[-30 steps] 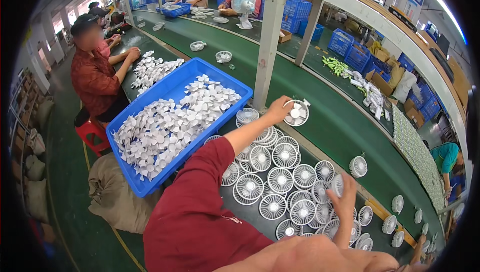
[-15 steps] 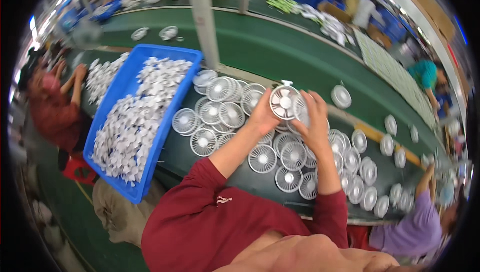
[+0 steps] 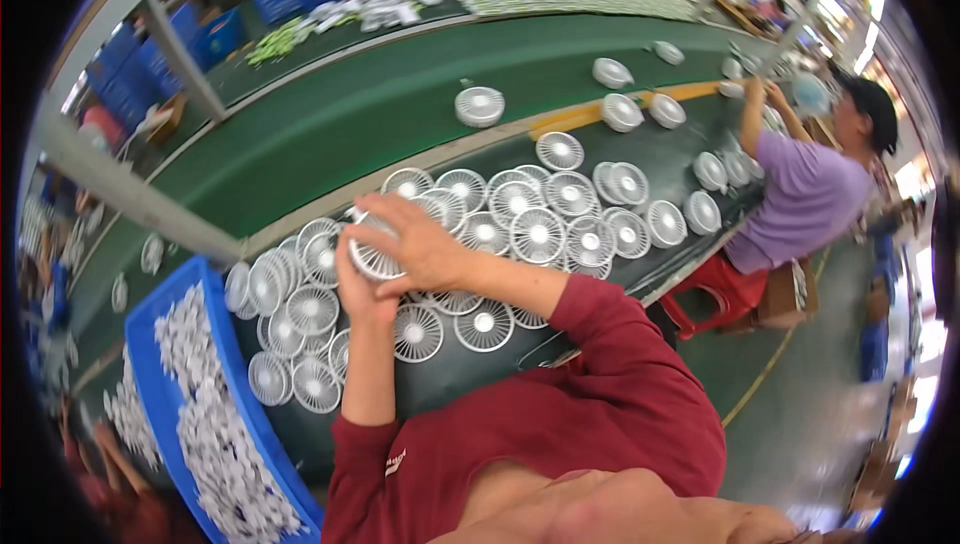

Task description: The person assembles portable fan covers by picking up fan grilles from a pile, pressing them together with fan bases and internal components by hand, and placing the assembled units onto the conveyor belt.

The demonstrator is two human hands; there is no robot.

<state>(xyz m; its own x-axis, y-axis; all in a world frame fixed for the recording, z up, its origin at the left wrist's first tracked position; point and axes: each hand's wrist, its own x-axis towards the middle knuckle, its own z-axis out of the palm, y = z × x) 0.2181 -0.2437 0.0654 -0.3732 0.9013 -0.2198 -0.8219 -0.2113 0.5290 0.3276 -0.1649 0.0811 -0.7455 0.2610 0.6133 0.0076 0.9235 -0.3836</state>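
Observation:
A small white fan head (image 3: 374, 258) with a round ribbed guard is held between my two hands above the worktable. My left hand (image 3: 362, 292) wraps its fingers and thumb around the lower left side. Over the top and right side lies my right hand (image 3: 425, 244), fingers curled across the guard and covering much of it. The blades inside cannot be made out. Beneath and around my hands lie many round white fan guards (image 3: 538, 235), overlapping in loose piles on the dark green table (image 3: 440, 384).
On the left stands a blue tray (image 3: 262, 434) full of small white fan blades. Beyond the table runs a green conveyor belt (image 3: 330, 134) carrying fan heads (image 3: 480, 106). A metal post (image 3: 140, 189) rises at the far left. On the right sits a co-worker in purple (image 3: 815, 184).
My view has swung to the right. My right hand, earlier at the fan's side with a guard, now lies over the fan's front. The blades that showed before are covered.

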